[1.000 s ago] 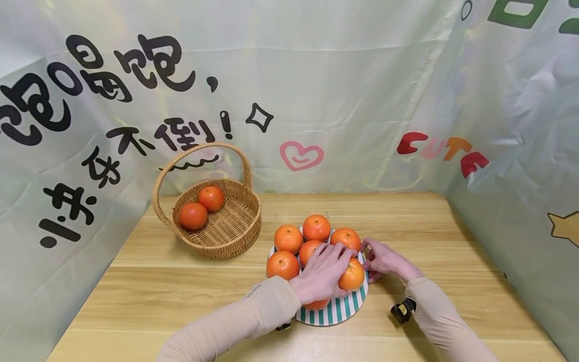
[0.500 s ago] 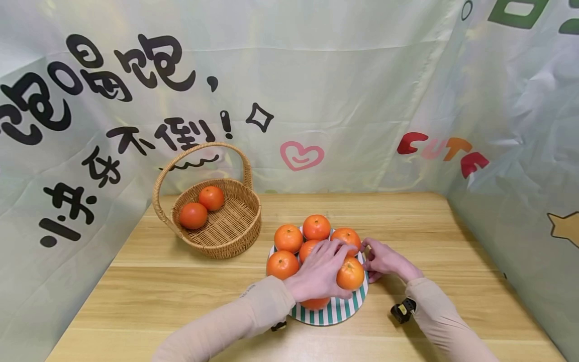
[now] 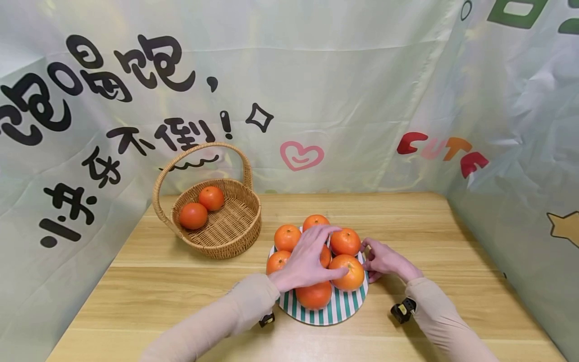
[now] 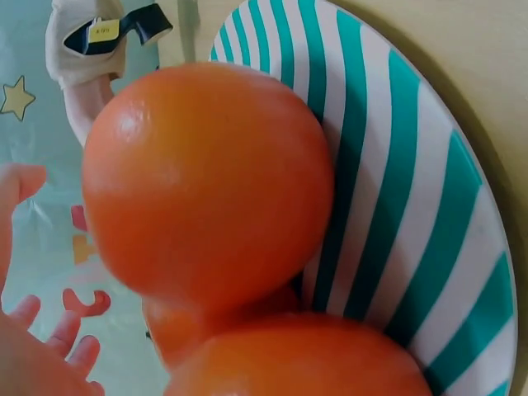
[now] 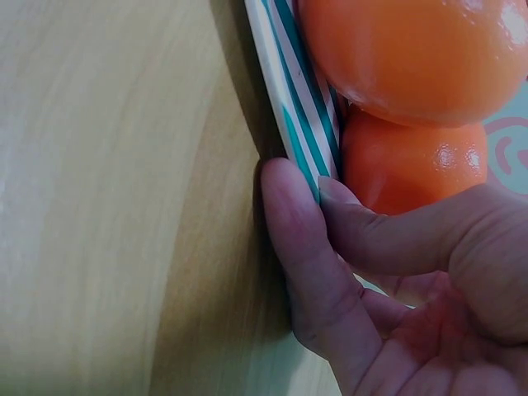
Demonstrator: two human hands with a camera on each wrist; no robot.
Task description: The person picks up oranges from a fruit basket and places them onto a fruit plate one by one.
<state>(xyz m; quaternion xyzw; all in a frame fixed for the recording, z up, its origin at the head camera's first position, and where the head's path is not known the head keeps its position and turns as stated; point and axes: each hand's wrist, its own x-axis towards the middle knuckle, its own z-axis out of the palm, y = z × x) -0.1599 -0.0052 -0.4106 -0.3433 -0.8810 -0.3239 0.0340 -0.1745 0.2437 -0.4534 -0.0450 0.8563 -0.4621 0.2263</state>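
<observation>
A round plate [image 3: 323, 317] with green and white stripes lies on the table, bearing several smooth, round, orange-red fruits [image 3: 314, 295]. My left hand [image 3: 307, 261] is spread over the middle of them and partly hides some. Its thumb overlaps the right-hand fruit [image 3: 347, 277] in the head view. The left wrist view shows the thumb and fingers [image 4: 64, 334] spread with nothing between them, beside a large fruit [image 4: 206, 186]. At the plate's right side, my right hand [image 3: 384, 261] pinches the rim [image 5: 272, 91] between thumb and finger.
A wicker basket [image 3: 244, 236] with a tall handle stands at the back left, two orange-red fruits [image 3: 193, 216] inside it. Printed cloth [image 3: 357, 100] hangs behind the wooden table [image 3: 181, 291] and along both sides. Each wrist wears a small black camera [image 3: 401, 310].
My left hand has come off the right-hand fruit and shifted left and slightly back over the plate, its fingers spread. The right hand has stayed at the rim.
</observation>
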